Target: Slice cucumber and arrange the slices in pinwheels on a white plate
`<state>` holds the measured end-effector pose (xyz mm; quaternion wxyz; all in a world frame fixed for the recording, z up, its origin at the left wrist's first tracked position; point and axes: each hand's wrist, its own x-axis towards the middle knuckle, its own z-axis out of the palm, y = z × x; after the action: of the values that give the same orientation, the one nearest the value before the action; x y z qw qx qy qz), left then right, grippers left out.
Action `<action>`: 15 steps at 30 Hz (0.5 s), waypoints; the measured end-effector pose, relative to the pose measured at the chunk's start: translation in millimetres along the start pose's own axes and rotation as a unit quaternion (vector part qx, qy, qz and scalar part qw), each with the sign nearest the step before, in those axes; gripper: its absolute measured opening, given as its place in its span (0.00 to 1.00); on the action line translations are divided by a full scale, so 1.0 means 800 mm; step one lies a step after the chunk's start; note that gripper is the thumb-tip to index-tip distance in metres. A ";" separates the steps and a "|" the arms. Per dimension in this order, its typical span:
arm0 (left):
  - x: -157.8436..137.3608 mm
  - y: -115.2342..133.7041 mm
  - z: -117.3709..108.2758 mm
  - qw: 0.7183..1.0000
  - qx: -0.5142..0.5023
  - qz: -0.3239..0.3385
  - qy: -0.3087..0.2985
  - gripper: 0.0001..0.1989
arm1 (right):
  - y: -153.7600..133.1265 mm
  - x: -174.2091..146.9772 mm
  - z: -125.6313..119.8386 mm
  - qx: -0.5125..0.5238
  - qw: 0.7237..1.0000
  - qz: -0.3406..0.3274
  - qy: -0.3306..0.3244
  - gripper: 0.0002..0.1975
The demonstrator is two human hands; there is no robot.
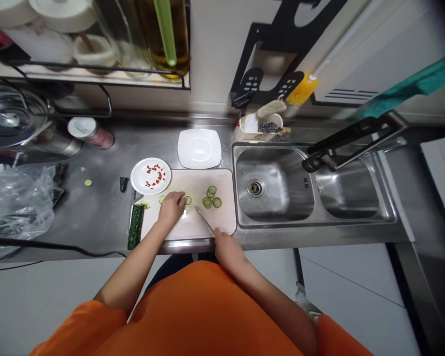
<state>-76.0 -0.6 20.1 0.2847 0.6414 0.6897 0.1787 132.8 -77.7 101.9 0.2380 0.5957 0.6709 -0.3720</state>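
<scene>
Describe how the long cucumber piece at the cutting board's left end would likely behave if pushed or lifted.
The cucumber piece would probably roll sideways, given its long, rounded shape. Lying straight, it looks stiff and unlikely to sag when lifted. Its bumpy skin should offer some grip.

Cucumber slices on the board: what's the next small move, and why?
Perhaps the left hand should slide the slice at its right to the three grouped slices: it lies apart from them and close to that hand, while the right hand holds the knife.

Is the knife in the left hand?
No, the right hand holds the knife, with its blade over the board.
</scene>
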 end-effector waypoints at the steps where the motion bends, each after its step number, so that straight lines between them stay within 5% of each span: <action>1: -0.007 -0.001 0.006 1.000 0.010 0.006 0.021 0.14 | -0.002 0.001 0.000 -0.001 1.000 -0.001 0.004 0.20; 8: -0.034 -0.006 0.035 0.996 0.026 -0.014 0.079 0.16 | -0.009 0.005 -0.003 0.001 1.000 0.013 0.012 0.17; 15: -0.029 -0.012 0.038 0.997 0.005 0.002 0.074 0.14 | -0.027 0.013 -0.008 -0.043 0.998 -0.005 0.037 0.17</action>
<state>-64.5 -28.0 -5.3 0.2290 0.6293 0.7085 0.2228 110.8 -66.3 102.7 0.2360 0.5952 0.6976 -0.3216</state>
